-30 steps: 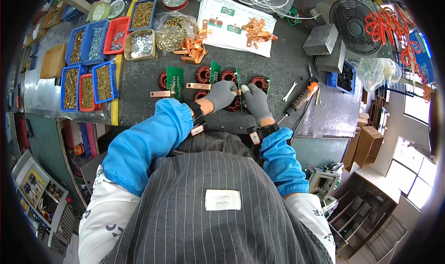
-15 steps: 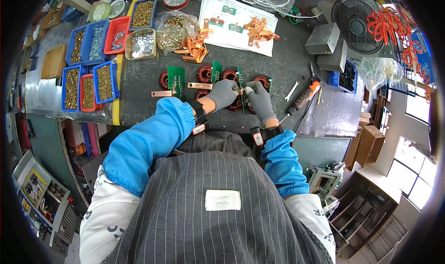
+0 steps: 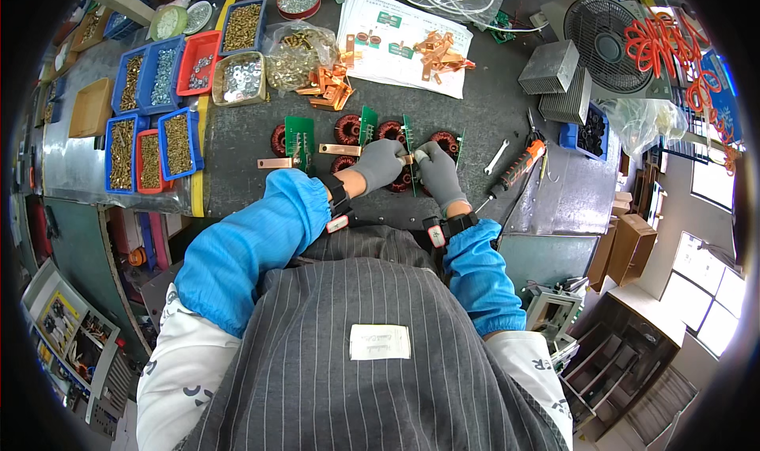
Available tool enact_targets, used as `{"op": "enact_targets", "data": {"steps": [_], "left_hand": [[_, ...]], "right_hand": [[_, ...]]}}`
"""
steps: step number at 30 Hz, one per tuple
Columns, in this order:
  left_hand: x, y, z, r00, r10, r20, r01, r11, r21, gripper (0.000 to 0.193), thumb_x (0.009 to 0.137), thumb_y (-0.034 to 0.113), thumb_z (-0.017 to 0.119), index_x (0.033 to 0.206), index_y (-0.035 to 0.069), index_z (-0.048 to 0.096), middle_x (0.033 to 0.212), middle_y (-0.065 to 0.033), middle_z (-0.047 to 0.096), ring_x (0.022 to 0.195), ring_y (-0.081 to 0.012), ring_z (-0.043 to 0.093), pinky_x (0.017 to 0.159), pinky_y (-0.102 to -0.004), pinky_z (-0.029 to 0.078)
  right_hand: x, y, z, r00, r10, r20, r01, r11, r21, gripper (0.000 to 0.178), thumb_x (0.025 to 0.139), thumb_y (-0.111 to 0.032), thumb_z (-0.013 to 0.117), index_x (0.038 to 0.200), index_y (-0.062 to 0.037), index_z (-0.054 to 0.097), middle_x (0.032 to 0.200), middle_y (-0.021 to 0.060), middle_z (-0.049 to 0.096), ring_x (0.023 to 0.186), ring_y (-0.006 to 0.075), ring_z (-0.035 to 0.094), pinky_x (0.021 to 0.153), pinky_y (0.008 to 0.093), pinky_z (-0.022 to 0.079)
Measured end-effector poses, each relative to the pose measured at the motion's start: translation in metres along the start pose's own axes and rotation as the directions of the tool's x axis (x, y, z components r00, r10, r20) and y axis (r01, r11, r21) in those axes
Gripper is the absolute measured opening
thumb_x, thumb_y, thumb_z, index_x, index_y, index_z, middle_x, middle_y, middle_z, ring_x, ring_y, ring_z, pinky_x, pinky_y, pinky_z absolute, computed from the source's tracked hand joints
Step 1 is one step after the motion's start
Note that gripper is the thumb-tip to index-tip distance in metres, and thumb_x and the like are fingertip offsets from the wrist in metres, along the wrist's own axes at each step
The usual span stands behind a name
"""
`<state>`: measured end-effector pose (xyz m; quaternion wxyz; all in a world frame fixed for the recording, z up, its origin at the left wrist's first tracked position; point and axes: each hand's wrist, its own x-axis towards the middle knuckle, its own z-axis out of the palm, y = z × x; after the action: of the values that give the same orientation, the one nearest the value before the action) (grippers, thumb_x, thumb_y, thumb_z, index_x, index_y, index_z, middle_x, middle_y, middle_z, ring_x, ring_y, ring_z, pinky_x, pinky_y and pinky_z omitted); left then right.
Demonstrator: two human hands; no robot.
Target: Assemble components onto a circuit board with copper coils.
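My left hand, in a grey glove, pinches a copper bar beside an upright green circuit board. My gloved right hand is closed at the bar's other end, on the right of that board; anything small in its fingertips is hidden. Dark red wound ring coils stand around the boards, some partly covered by my hands. Left of my hands, another board has a copper bar sticking out. Farther left stands a board with a coil and a copper bar.
An orange-black screwdriver and a wrench lie to the right, near grey heat sinks and a fan. Printed sheets and loose copper pieces lie behind. Bins of fasteners stand at left.
My right hand has shifted slightly left, closer to the left hand, and its fingers have turned a little. The left hand stays at the copper bar.
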<state>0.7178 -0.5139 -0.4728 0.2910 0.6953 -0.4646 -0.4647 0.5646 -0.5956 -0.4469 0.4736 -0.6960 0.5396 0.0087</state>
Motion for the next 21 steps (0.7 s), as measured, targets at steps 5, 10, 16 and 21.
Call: {"op": "enact_targets", "data": {"steps": [5, 10, 16, 21], "left_hand": [[-0.001, 0.004, -0.001, 0.999, 0.016, 0.034, -0.017, 0.999, 0.04, 0.022, 0.09, 0.017, 0.064, 0.102, -0.001, 0.068, 0.096, -0.0229, 0.069, 0.093, -0.0401, 0.066, 0.08, -0.0472, 0.051], [-0.002, 0.006, -0.002, 0.999, 0.012, 0.029, -0.012, 1.0, 0.008, 0.022, 0.09, 0.017, 0.063, 0.102, -0.001, 0.068, 0.097, -0.0225, 0.069, 0.095, -0.04, 0.066, 0.082, -0.0473, 0.051], [-0.003, 0.003, 0.001, 0.999, 0.028, -0.033, -0.028, 0.999, 0.02, 0.02, 0.089, 0.015, 0.062, 0.101, 0.002, 0.071, 0.093, -0.0223, 0.07, 0.093, -0.0398, 0.067, 0.083, -0.047, 0.052], [-0.004, 0.003, 0.0, 1.0, 0.001, -0.021, -0.001, 1.0, 0.027, 0.02, 0.089, 0.015, 0.062, 0.102, 0.002, 0.069, 0.094, -0.022, 0.069, 0.093, -0.0405, 0.066, 0.082, -0.0476, 0.051]], "right_hand": [[0.02, 0.021, 0.009, 0.998, -0.052, -0.045, 0.037, 0.957, -0.289, 0.03, 0.099, -0.03, 0.053, 0.105, -0.0019, 0.064, 0.085, 0.0241, 0.069, 0.082, 0.0401, 0.068, 0.075, 0.0456, 0.052], [0.025, 0.011, -0.005, 0.999, -0.032, 0.024, 0.037, 0.962, -0.269, 0.03, 0.099, -0.026, 0.054, 0.109, 0.0012, 0.061, 0.078, 0.0181, 0.067, 0.066, 0.0253, 0.068, 0.061, 0.0389, 0.052], [0.002, -0.001, -0.006, 0.996, 0.041, 0.078, -0.037, 0.998, -0.047, 0.023, 0.097, -0.021, 0.059, 0.112, -0.003, 0.061, 0.091, 0.0198, 0.071, 0.086, 0.0356, 0.07, 0.077, 0.0441, 0.053], [0.001, 0.005, 0.002, 0.999, -0.052, 0.012, 0.052, 0.994, -0.094, 0.021, 0.097, -0.018, 0.056, 0.109, -0.0021, 0.061, 0.093, 0.0221, 0.069, 0.091, 0.0384, 0.068, 0.08, 0.0458, 0.052]]}}
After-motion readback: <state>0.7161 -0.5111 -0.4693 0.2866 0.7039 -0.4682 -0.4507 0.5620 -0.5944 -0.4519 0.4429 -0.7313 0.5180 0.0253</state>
